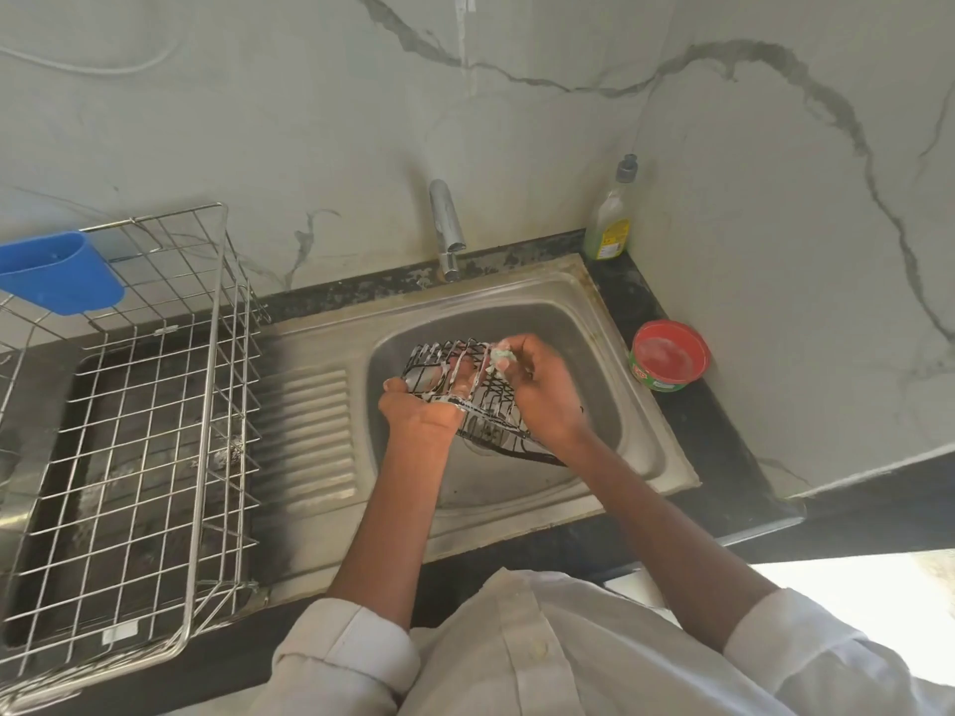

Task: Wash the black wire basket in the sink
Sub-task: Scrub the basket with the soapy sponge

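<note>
From the head camera, everything can be placed against the sink [594,323]. The black wire basket [465,390] is held up over the sink's bowl, tilted, its wires streaked white with lather. The left hand [418,416] grips the basket's near-left edge, fingers curled round the wire frame with the thumb on the near side. The right hand [542,390] is at the basket's right end, fingers bunched tight on a small pale green scrubber [502,360] that presses against the top wires.

The step in hand looks like the soaping scrub — suds are on the wires, and no water can be seen coming from the tap [447,230] behind the sink. The far end is well lathered; the near end, low in the bowl, shows more bare black wire.

Just right of the sink stands an open red tub of dish soap [669,356], and at the sink's back right corner a bottle of yellow-green liquid [610,219]. Left of the sink, past its ribbed draining board, sits a steel dish rack [150,405] with a blue cup holder [57,273] hooked on its far rim.

The next move probably calls for the left hand to turn the basket so the scrubber reaches the unsoaped wires — then a rinse under the tap.
</note>
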`<action>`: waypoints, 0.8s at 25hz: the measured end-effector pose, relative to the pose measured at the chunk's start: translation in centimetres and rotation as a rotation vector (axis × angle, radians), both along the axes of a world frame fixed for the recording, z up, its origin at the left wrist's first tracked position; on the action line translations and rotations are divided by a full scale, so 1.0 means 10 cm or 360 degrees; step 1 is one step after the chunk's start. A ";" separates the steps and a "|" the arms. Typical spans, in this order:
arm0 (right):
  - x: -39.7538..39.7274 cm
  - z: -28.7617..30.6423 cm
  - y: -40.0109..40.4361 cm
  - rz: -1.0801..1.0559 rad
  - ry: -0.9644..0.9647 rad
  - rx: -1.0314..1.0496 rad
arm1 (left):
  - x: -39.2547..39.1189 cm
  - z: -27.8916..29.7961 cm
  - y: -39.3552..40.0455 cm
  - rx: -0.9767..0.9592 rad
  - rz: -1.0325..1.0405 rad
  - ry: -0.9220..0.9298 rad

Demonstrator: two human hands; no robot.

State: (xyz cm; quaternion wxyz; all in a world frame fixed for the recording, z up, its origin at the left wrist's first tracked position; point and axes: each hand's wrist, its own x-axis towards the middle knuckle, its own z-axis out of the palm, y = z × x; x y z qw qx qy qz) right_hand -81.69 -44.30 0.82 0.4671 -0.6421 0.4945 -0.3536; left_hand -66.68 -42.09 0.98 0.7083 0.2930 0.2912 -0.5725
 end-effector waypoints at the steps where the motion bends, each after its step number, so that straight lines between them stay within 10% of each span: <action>1: 0.00 -0.02 -0.02 0.0055 -0.0008 0.0054 | 0.00 0.03 0.00 0.0004 -0.0014 -0.0034; 9: 0.06 0.01 -0.22 0.0074 -0.0120 0.0246 | 0.02 0.21 -0.19 0.0155 -0.0403 -0.0449; 20: 0.06 0.28 -0.60 -0.0411 -0.1361 0.1588 | -0.24 0.05 0.09 -0.0087 -0.1348 -0.1872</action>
